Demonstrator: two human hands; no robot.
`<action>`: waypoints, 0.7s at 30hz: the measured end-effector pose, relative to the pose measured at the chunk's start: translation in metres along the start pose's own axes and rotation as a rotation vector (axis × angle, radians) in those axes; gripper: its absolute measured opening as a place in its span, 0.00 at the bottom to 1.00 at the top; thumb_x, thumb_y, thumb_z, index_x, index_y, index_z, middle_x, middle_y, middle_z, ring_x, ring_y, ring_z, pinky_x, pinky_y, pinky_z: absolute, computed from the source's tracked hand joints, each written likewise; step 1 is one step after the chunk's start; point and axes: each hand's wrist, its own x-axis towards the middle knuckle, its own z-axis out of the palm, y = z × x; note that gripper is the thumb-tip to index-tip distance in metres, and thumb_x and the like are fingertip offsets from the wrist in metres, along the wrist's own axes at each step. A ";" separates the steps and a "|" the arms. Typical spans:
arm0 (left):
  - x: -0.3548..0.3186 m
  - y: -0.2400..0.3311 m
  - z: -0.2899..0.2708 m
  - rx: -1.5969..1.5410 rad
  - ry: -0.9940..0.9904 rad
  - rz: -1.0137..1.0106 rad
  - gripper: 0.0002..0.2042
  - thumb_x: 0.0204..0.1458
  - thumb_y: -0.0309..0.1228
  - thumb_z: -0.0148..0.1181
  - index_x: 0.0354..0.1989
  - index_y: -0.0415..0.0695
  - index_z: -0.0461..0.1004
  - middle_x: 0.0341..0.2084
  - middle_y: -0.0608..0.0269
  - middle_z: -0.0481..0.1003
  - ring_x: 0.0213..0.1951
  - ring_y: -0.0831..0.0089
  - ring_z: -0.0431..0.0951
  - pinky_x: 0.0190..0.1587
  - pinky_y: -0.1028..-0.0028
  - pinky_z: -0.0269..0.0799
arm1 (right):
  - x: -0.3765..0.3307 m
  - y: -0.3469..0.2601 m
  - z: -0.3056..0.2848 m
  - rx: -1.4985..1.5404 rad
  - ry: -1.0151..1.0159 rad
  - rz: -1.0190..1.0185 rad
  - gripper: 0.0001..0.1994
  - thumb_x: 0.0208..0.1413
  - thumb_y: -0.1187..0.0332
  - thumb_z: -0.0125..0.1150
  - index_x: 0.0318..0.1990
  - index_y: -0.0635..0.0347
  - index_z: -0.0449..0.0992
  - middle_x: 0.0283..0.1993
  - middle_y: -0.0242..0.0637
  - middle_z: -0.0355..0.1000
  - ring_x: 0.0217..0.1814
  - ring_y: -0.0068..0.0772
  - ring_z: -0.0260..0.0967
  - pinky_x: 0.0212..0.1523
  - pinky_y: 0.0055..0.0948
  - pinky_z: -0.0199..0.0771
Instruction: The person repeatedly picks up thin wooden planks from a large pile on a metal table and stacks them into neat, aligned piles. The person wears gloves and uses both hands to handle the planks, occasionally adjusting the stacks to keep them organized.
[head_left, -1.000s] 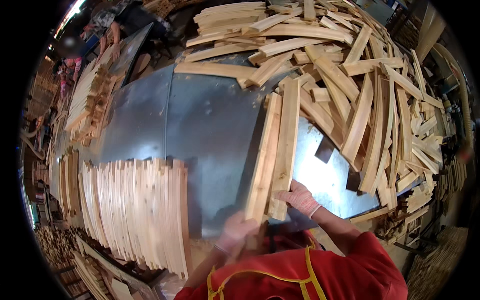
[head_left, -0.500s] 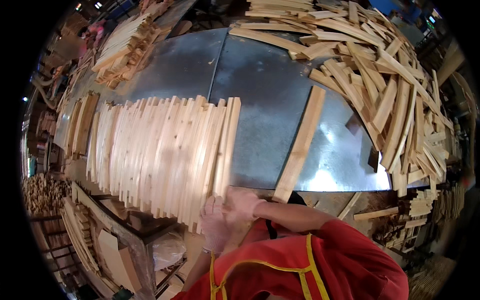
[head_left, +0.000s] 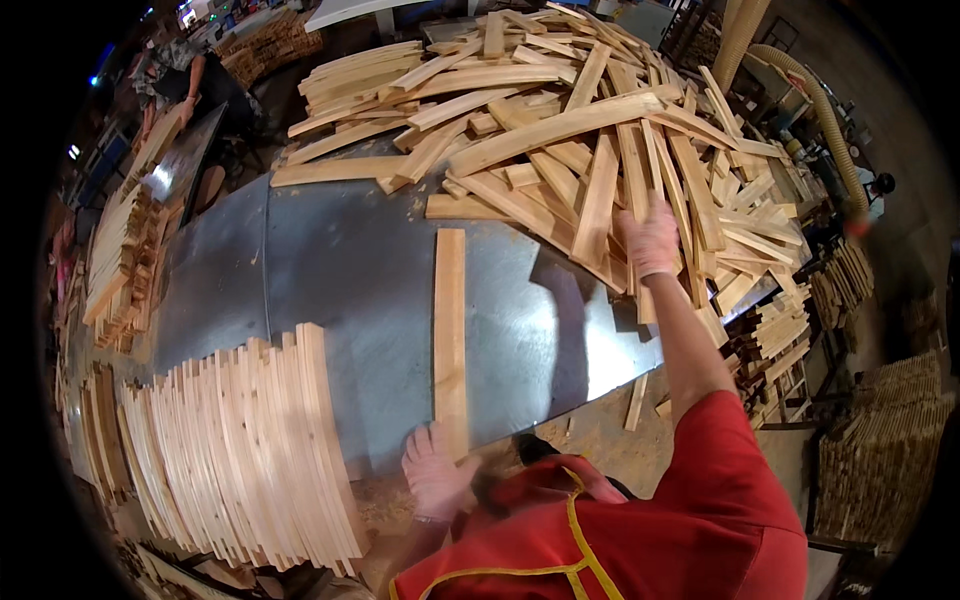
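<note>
My gloved right hand [head_left: 652,240] reaches out to the big heap of loose boards on the far right. Its fingers close around a narrow wooden board [head_left: 634,165] in that heap; the fingertips are partly hidden among the wood. At the table's near edge my gloved left hand [head_left: 435,478] is open, its fingers stretched out beside the near end of a single flat board [head_left: 450,335]. That board lies lengthwise on the dark metal tabletop [head_left: 350,260]. To the left of it stands a tight row of wooden strips [head_left: 235,450], set side by side with uneven ends.
The jumbled heap of boards [head_left: 560,125] covers the far and right part of the table. Another stack of strips [head_left: 125,250] lies at far left, near a person [head_left: 180,75]. More stacked wood [head_left: 880,455] and a ribbed hose [head_left: 815,90] are on the right.
My view has turned right. My hands, together at the near end of the strip row before, are apart: the right is at the heap, the left beside the single board.
</note>
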 end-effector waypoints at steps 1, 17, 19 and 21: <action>0.016 0.016 -0.001 0.012 -0.026 0.016 0.53 0.44 0.61 0.71 0.75 0.43 0.57 0.67 0.46 0.64 0.71 0.50 0.60 0.68 0.52 0.59 | 0.022 0.052 -0.001 -0.086 0.001 0.144 0.31 0.51 0.49 0.73 0.54 0.65 0.74 0.56 0.56 0.75 0.61 0.61 0.71 0.60 0.51 0.73; 0.052 0.003 -0.039 -1.679 -0.335 -0.303 0.37 0.55 0.17 0.61 0.76 0.48 0.62 0.50 0.65 0.75 0.49 0.75 0.76 0.53 0.74 0.74 | -0.098 0.069 -0.024 0.776 -0.610 0.310 0.36 0.53 0.78 0.56 0.73 0.61 0.61 0.58 0.42 0.75 0.59 0.38 0.74 0.58 0.37 0.77; 0.029 -0.005 -0.038 -1.792 -0.351 -0.325 0.38 0.54 0.17 0.63 0.76 0.46 0.61 0.50 0.65 0.75 0.48 0.74 0.76 0.52 0.74 0.75 | -0.162 0.008 -0.050 1.098 -0.711 0.528 0.41 0.54 0.77 0.56 0.78 0.54 0.53 0.55 0.38 0.73 0.54 0.36 0.75 0.54 0.36 0.81; 0.009 -0.005 -0.035 -1.863 -0.347 -0.330 0.41 0.52 0.21 0.68 0.77 0.44 0.59 0.51 0.61 0.74 0.47 0.69 0.78 0.52 0.68 0.77 | -0.240 -0.005 -0.021 1.291 -0.681 0.582 0.42 0.56 0.79 0.54 0.79 0.51 0.48 0.53 0.39 0.73 0.51 0.35 0.76 0.51 0.34 0.82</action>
